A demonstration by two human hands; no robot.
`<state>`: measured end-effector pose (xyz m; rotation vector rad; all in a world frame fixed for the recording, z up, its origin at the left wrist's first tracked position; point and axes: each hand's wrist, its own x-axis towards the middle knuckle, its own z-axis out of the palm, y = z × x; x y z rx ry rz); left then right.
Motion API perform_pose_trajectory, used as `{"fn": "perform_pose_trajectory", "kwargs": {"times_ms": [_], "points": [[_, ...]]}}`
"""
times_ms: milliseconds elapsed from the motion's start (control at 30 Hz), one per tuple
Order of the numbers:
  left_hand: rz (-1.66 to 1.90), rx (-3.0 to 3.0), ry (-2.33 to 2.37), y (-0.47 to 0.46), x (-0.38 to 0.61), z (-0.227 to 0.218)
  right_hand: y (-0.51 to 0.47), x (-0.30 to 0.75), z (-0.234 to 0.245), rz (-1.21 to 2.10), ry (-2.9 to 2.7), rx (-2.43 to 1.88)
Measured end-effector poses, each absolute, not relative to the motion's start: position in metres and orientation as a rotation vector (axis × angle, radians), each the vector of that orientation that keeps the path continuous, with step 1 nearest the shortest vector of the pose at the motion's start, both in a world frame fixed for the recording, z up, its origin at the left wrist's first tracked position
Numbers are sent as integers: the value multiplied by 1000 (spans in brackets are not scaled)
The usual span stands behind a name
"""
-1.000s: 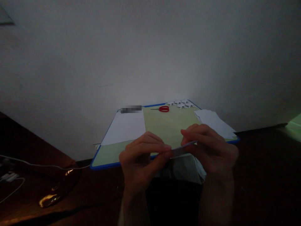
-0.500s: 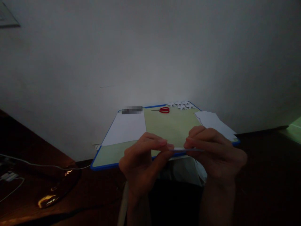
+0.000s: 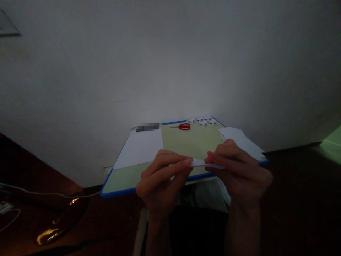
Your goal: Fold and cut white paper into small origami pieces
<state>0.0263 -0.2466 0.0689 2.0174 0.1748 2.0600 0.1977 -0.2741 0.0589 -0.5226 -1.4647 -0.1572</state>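
A small folded piece of white paper (image 3: 198,163) is stretched between my two hands, above the near edge of the table (image 3: 183,142). My left hand (image 3: 162,179) pinches its left end between thumb and fingers. At the other end, my right hand (image 3: 239,170) grips the paper with thumb and fingertips. The paper is seen nearly edge-on, so its full shape is hidden. Beyond the hands lie scissors with red handles (image 3: 184,127), pointing left. Several white paper stars (image 3: 204,121) are grouped at the table's far right corner.
White paper sheets (image 3: 241,140) are stacked along the table's right side. Another white sheet (image 3: 141,147) covers the left part, with a blurred dark object (image 3: 147,127) at its top. A wall (image 3: 170,64) stands behind. A white cable (image 3: 53,194) runs at left.
My left fingertips have shifted slightly left along the paper, so more of it shows between the hands. Both hands keep their pinch. The view has moved a little.
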Motion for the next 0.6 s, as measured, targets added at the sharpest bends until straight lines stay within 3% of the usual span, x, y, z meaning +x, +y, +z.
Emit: {"fn": "perform_pose_trajectory", "kwargs": {"times_ms": [600], "points": [[1968,2128,168,-245,22,69,-283,192,63,19,-1516,-536]]}}
